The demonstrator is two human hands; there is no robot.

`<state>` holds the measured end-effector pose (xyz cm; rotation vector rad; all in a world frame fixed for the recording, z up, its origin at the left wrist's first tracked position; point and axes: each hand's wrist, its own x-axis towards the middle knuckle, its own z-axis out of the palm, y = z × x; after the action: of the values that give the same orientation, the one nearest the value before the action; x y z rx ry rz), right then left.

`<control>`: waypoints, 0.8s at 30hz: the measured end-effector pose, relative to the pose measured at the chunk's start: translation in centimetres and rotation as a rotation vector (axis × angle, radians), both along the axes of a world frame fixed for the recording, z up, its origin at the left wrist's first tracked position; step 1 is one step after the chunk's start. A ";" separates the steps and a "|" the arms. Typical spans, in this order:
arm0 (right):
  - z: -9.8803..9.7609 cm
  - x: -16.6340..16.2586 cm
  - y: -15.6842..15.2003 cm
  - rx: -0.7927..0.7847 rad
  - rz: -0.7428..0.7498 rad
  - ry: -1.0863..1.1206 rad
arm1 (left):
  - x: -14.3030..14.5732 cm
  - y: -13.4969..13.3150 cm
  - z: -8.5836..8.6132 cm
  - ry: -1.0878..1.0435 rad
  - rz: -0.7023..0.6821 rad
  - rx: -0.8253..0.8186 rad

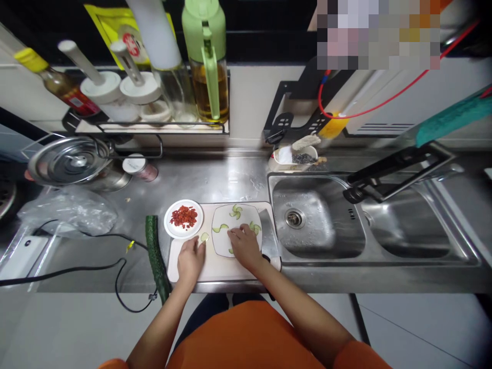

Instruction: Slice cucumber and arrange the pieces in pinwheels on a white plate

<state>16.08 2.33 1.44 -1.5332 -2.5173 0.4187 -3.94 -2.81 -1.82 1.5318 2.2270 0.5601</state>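
Observation:
A white squarish plate (219,245) with a dark rim line lies on a pale cutting board (209,271), bearing small groups of thin green cucumber slices (236,211). My right hand (245,249) is over this plate with fingers bent down to its middle; whatever is under the fingertips is hidden. My left hand (190,261) rests on the board, thumb and fingers apart, beside a loose cucumber slice (204,237). Just beyond it, a round white plate (167,225) holds chopped red pieces (184,217). A whole cucumber (155,251) lies left of the board.
Beside the board's right edge lies a knife (271,238), partly covered by my right arm. A double steel sink (323,256) is farther right. Cables (96,267), a plastic bag (69,212) and a lidded pot (73,164) occupy the left. Behind stands a rack (161,128) of bottles and jars.

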 end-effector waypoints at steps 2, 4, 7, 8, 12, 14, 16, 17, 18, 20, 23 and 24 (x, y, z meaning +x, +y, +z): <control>0.2 -0.2 -0.3 -0.010 -0.005 0.007 | 0.5 0.3 -0.2 -0.034 0.038 -0.021; 0.3 -0.3 -0.6 -0.013 -0.007 0.015 | 1.0 0.6 -0.2 -0.063 0.067 -0.032; 0.3 -0.5 -1.0 -0.016 -0.002 0.024 | 1.3 1.0 -0.2 -0.086 0.100 -0.038; 0.3 -0.5 -1.1 -0.019 0.000 0.026 | 1.3 1.1 -0.2 -0.090 0.108 -0.039; 0.3 -0.6 -1.4 -0.036 0.000 0.036 | 1.3 1.4 0.0 -0.086 0.120 -0.042; 0.4 -0.7 -1.4 -0.049 -0.001 0.045 | 1.3 1.4 0.2 -0.097 0.120 -0.047; 0.5 -0.8 -1.3 -0.076 -0.007 0.060 | 1.4 1.3 0.6 -0.146 0.122 -0.057; 0.5 -0.9 -1.3 -0.096 -0.016 0.073 | 1.4 1.2 0.8 -0.179 0.127 -0.061; 0.6 -1.0 -1.2 -0.120 -0.028 0.093 | 1.4 1.2 1.0 -0.215 0.137 -0.064; 0.6 -1.3 -0.9 -0.176 -0.049 0.160 | 1.3 1.0 1.6 -0.300 0.156 -0.060; 0.6 -1.7 -0.3 -0.247 -0.064 0.308 | 0.9 1.0 2.6 -0.494 0.120 -0.064; 0.6 -1.9 -0.1 -0.269 -0.072 0.357 | 0.9 1.1 2.9 -0.566 0.093 -0.070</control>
<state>14.15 2.24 2.03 -1.4712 -2.1919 0.9592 -3.05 -1.73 1.05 1.0658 1.8570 0.8158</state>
